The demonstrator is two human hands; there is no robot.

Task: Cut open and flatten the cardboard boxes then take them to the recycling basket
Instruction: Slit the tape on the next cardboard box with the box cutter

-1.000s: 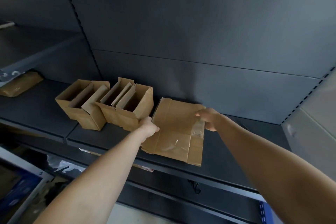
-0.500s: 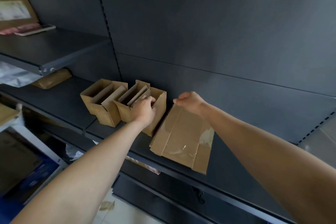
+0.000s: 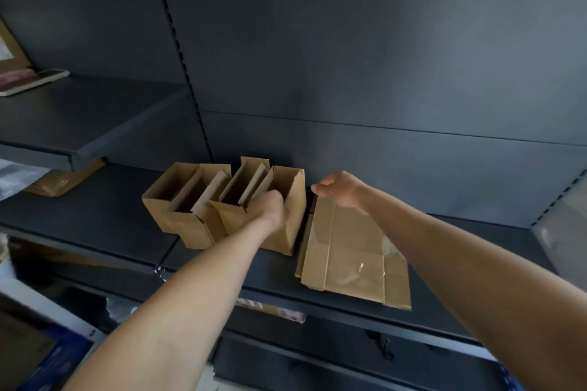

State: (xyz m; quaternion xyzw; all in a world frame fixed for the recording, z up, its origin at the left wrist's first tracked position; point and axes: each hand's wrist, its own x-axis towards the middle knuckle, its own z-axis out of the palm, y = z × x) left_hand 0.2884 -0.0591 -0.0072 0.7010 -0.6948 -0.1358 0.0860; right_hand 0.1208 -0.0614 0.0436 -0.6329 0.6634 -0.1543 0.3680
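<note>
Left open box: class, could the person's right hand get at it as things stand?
Probably not easily: the right hand is over the flattened box, and the left hand, gripping the right open box, lies between it and the left open box.
</note>
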